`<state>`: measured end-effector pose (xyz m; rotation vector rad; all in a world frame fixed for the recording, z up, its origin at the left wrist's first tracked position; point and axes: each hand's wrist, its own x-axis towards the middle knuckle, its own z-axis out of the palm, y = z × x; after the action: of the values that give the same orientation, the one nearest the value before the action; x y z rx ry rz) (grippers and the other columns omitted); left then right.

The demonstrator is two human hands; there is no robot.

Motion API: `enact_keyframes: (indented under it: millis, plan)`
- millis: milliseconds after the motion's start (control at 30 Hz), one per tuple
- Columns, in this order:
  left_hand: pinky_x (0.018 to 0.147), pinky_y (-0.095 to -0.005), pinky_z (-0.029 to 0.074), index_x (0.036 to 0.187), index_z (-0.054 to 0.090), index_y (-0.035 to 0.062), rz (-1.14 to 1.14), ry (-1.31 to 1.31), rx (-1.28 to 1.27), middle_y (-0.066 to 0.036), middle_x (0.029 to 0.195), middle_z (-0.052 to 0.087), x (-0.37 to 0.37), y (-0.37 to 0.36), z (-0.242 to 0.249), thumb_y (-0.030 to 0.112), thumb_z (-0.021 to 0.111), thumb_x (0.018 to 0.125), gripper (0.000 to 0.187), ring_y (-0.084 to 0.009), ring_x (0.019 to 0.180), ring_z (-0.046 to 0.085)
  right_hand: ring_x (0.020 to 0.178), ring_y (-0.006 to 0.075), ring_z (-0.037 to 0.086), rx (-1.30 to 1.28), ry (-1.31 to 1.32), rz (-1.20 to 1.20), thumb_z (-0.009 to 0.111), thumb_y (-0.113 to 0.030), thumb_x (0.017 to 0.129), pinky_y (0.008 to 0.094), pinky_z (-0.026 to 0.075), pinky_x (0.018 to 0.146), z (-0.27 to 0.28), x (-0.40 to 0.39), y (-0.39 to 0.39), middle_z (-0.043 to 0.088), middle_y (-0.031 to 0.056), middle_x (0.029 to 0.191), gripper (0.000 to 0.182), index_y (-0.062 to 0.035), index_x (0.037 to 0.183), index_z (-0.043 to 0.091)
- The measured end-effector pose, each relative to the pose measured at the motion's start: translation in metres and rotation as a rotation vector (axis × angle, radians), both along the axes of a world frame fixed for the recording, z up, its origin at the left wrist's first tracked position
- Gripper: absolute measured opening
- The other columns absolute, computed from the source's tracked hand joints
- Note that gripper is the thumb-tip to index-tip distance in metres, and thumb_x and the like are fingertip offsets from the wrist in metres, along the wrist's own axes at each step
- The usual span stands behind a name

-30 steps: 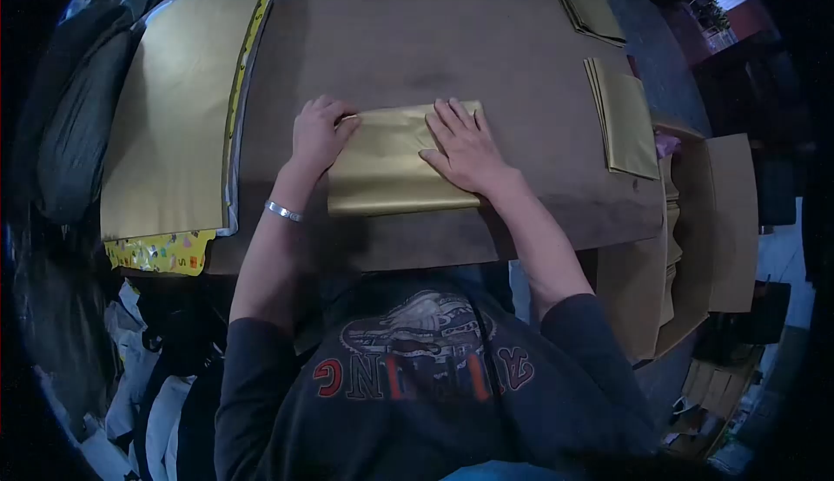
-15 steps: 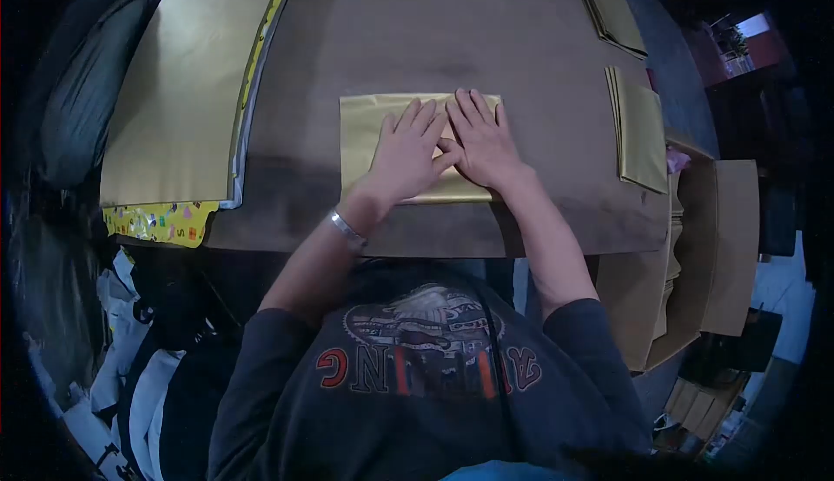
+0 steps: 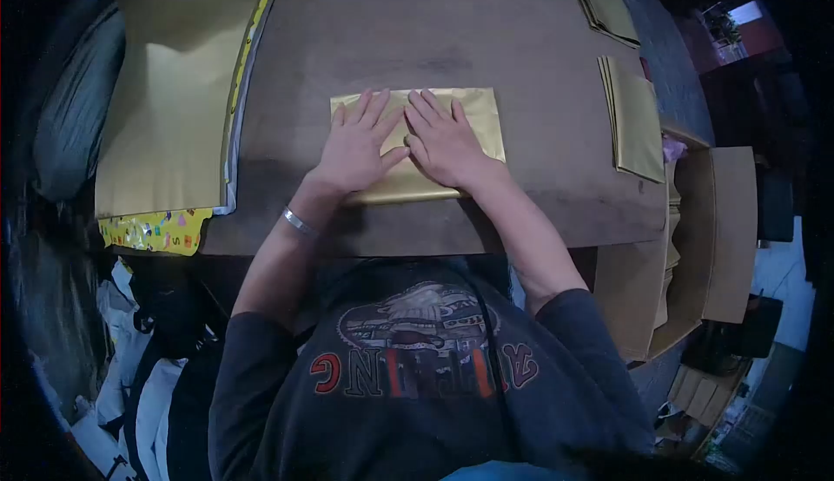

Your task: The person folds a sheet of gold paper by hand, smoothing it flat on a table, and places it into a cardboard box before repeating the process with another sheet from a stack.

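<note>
A folded sheet of gold paper [image 3: 483,121] lies flat on the brown table near its front edge. Pressed on its left part is my left hand [image 3: 356,144], fingers stretched out and spread, with a silver bracelet [image 3: 300,222] at the wrist. My right hand [image 3: 447,144] rests flat on the middle of the same sheet, its fingers extended side by side. The two thumbs almost meet between the hands. Both palms cover much of the sheet, so its surface beneath them is hidden.
At the left stands a stack of large gold sheets [image 3: 169,125] on yellow printed wrapping [image 3: 156,232]. Folded gold bundles [image 3: 632,121] lie along the table's right side, another [image 3: 604,3] farther back. An open cardboard box [image 3: 728,229] adjoins the right edge.
Both hands have slid left across the gold sheet and remain flat. The left hand has moved nearer its left edge, and the whole view has shifted slightly.
</note>
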<state>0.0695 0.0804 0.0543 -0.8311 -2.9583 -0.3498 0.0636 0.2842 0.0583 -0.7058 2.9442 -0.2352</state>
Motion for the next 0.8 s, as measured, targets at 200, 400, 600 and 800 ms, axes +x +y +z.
enact_keyframes:
  millis: [200, 400, 600, 800]
  plan:
    - [0.113, -0.0605, 0.018, 0.144, 0.042, 0.0141, 0.004, -0.025, -0.043, -0.015, 0.155, 0.026, 0.000, -0.001, 0.001, 0.057, 0.050, 0.090, 0.069, -0.0365, 0.145, 0.019, 0.147, 0.0299, 0.015, 0.037, 0.023, 0.008, 0.033, -0.037, 0.099, 0.0504, 0.013, 0.118, 0.003, 0.000, 0.014, 0.020, 0.0169, 0.157, 0.061, -0.0006, 0.148, 0.027]
    - [0.114, -0.0627, 0.012, 0.149, 0.032, 0.0110, 0.153, -0.059, -0.164, -0.018, 0.157, 0.021, -0.002, -0.008, 0.010, 0.059, 0.048, 0.091, 0.078, -0.0370, 0.147, 0.014, 0.148, 0.0280, 0.011, 0.117, 0.017, -0.178, 0.030, -0.042, 0.100, 0.0508, 0.011, 0.119, 0.003, -0.012, 0.060, 0.017, 0.0143, 0.159, 0.065, -0.0011, 0.150, 0.024]
    - [0.112, -0.0602, 0.020, 0.146, 0.034, 0.0011, 0.084, -0.093, -0.021, -0.018, 0.154, 0.028, 0.032, 0.069, 0.004, 0.050, 0.050, 0.091, 0.076, -0.0315, 0.145, 0.021, 0.148, 0.0260, 0.012, 0.124, 0.066, -0.181, 0.030, -0.043, 0.100, 0.0512, 0.012, 0.118, -0.003, -0.010, 0.060, 0.018, 0.0127, 0.159, 0.063, -0.0037, 0.150, 0.026]
    - [0.109, -0.0586, 0.027, 0.140, 0.041, -0.0017, 0.005, 0.060, 0.097, -0.019, 0.149, 0.035, 0.054, 0.102, -0.009, 0.044, 0.050, 0.093, 0.066, -0.0344, 0.141, 0.028, 0.147, 0.0274, 0.015, 0.097, 0.091, -0.188, 0.032, -0.041, 0.100, 0.0521, 0.014, 0.118, -0.009, -0.012, 0.062, 0.019, 0.0124, 0.159, 0.060, -0.0046, 0.149, 0.028]
